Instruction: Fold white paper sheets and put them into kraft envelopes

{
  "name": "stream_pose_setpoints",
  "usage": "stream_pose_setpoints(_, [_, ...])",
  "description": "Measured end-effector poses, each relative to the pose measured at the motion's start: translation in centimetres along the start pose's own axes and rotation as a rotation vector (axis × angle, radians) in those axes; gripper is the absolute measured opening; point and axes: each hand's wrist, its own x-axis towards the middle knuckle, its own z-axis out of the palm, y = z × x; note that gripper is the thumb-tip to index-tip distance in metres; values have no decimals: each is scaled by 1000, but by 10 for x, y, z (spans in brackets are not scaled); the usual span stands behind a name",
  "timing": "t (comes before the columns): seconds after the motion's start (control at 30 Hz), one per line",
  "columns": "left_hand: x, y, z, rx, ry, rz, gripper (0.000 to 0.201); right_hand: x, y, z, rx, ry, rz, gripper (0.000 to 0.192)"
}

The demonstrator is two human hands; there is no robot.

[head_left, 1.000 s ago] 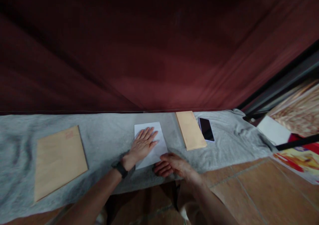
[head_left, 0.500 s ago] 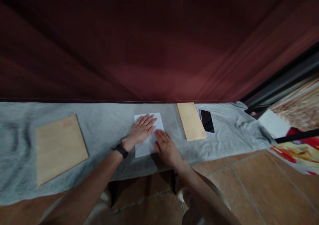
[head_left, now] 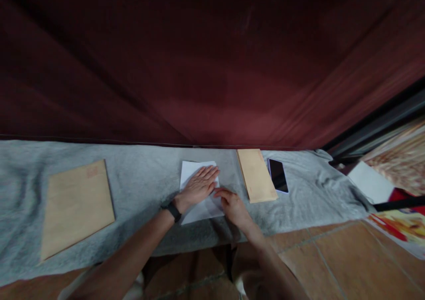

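White paper (head_left: 202, 212) lies on the grey cloth in front of me, its edges slightly out of line at the top, as if folded or in more than one layer. My left hand (head_left: 199, 187) rests flat across its upper middle, fingers stretched together toward the upper right. At the paper's right edge, my right hand (head_left: 234, 208) has its fingers bent and closed on the edge, index finger near the left fingertips. The thumb of the right hand is partly hidden. A black watch (head_left: 172, 211) is on my left wrist.
A large brown envelope (head_left: 78, 209) lies to the left. On the right are a stack of narrower brown envelopes (head_left: 257, 176) and a dark-screened phone (head_left: 278, 176). Grey cloth (head_left: 142, 176) covers the narrow surface; a dark red curtain-like cloth (head_left: 212, 78) rises behind it.
My right hand has gone from lying on the paper to bending its fingers at the right edge. My left hand has slid right across the paper. The view has tilted up slightly.
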Motion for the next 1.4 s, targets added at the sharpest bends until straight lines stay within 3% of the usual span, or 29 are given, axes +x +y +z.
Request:
stream_pose_setpoints(0.17, [-24, 12, -15, -5, -26, 70, 50, 2, 3, -10, 52, 0, 140, 37])
stream_pose_setpoints(0.27, [-42, 14, -28, 22, -47, 9, 52, 4, 0, -13, 7, 38, 186, 35])
stream_pose_setpoints(0.33, [-55, 19, -36, 47, -23, -40, 54, 5, -4, -14, -43, 80, 166, 35])
stream_pose_setpoints(0.43, [-71, 35, -41, 29, -11, 22, 54, 8, -10, -9, -62, 109, 72, 37])
stream_pose_setpoints(0.6, [-84, 52, -33, 6, -47, 38, 48, 8, -19, 13, -98, 49, 5, 40])
stream_pose_setpoints(0.8, [-73, 17, -26, 69, -21, -47, 52, -4, -13, 35, -433, -3, -174, 54])
stream_pose_setpoints(1.13, [-46, -34, -20, 112, 29, -311, 59, -10, -13, 45, -617, 51, -104, 58])
stream_pose_setpoints(1.27, [-37, -34, -17, 123, 55, -375, 60, -12, -11, 42, -604, 52, -92, 58])
stream_pose_setpoints(1.4, [-27, -13, -13, 77, 36, -209, 55, -13, -8, 34, -587, 23, -103, 55])
